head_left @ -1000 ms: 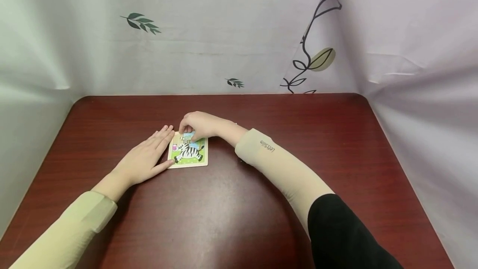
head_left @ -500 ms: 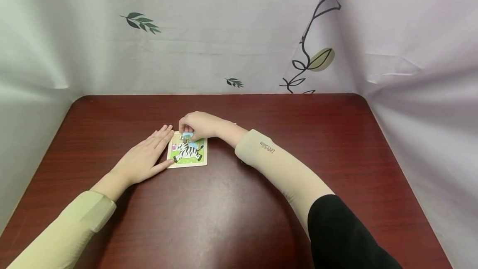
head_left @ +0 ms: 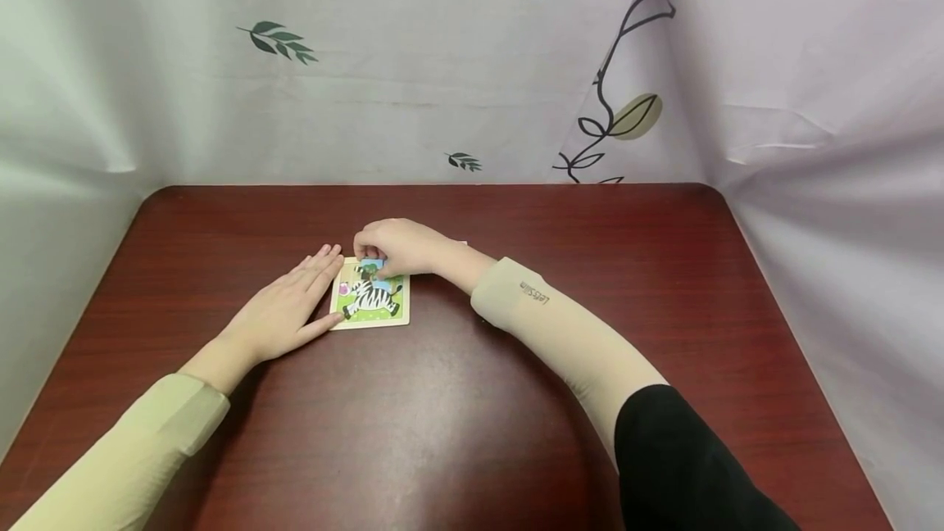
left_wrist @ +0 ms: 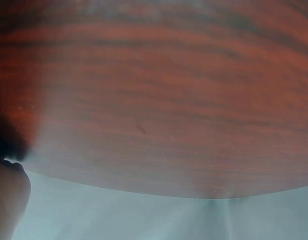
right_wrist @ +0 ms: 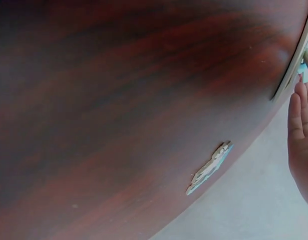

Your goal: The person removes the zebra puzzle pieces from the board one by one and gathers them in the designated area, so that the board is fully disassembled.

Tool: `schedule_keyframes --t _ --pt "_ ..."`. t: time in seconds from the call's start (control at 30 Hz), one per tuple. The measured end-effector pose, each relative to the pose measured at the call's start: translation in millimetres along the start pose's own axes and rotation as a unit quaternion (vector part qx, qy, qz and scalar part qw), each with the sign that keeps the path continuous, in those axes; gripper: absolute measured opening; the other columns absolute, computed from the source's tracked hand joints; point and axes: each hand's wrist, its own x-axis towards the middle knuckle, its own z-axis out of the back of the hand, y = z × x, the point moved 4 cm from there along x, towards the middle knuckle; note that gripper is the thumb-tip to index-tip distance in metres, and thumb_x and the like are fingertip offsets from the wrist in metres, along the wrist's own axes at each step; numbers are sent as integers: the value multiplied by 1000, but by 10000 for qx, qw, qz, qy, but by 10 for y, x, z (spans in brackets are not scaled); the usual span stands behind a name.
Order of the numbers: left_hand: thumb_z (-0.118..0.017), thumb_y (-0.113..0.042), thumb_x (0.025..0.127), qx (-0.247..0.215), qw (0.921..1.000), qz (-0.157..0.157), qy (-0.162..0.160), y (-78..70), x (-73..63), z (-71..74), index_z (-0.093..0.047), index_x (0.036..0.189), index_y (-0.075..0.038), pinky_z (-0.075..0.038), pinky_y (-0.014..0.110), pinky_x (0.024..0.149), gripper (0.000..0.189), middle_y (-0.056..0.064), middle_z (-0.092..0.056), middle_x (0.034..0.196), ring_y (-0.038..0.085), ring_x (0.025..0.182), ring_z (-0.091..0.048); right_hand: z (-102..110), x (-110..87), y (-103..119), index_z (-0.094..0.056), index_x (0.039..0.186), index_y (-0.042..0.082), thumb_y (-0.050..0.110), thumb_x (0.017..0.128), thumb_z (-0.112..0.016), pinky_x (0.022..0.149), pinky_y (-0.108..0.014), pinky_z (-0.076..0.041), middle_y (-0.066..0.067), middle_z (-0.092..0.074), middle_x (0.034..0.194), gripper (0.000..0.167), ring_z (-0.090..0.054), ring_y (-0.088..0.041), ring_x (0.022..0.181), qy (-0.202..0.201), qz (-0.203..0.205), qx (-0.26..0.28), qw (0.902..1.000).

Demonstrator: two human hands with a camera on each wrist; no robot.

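Observation:
A small zebra jigsaw puzzle [head_left: 374, 301] in a pale wooden tray lies left of the table's middle in the head view. My left hand [head_left: 283, 314] lies flat with straight fingers, its fingertips and thumb at the tray's left edge. Curled over the tray's far edge, my right hand [head_left: 398, 246] pinches a blue and green puzzle piece [head_left: 371, 265] at the top of the picture. Part of that piece is hidden under the fingers. At the right of the right wrist view, the same hand [right_wrist: 301, 130] shows beside the tray's edge.
A loose puzzle piece [right_wrist: 211, 167] lies on the table in the right wrist view; the right arm mostly hides it in the head view. The dark red wooden table [head_left: 442, 400] meets a white curtain [head_left: 383, 64] with leaf prints at its far edge.
The puzzle piece under the right fingertips has shifted slightly against the picture. The right forearm has moved a little to the right; the left hand keeps its place.

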Motion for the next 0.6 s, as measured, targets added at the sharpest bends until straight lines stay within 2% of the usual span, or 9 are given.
schedule_keyframes --t 0.43,0.6 --pt "-65 -45 103 30 9998 119 169 -13 9 13 -28 165 4 -2 26 138 87 24 -27 174 38 163 -27 2 -58 5 -70 113 17 18 94 -83 84 -21 -48 3 -65 103 22 -57 -9 93 -189 126 35 9997" --pt "-64 -45 104 27 9997 131 195 -6 10 14 -27 165 4 -3 28 138 87 24 -27 174 39 163 -27 -1 -58 -19 -72 114 18 15 95 -81 84 -19 -49 1 -67 105 21 -60 -10 93 -273 121 287 9991"
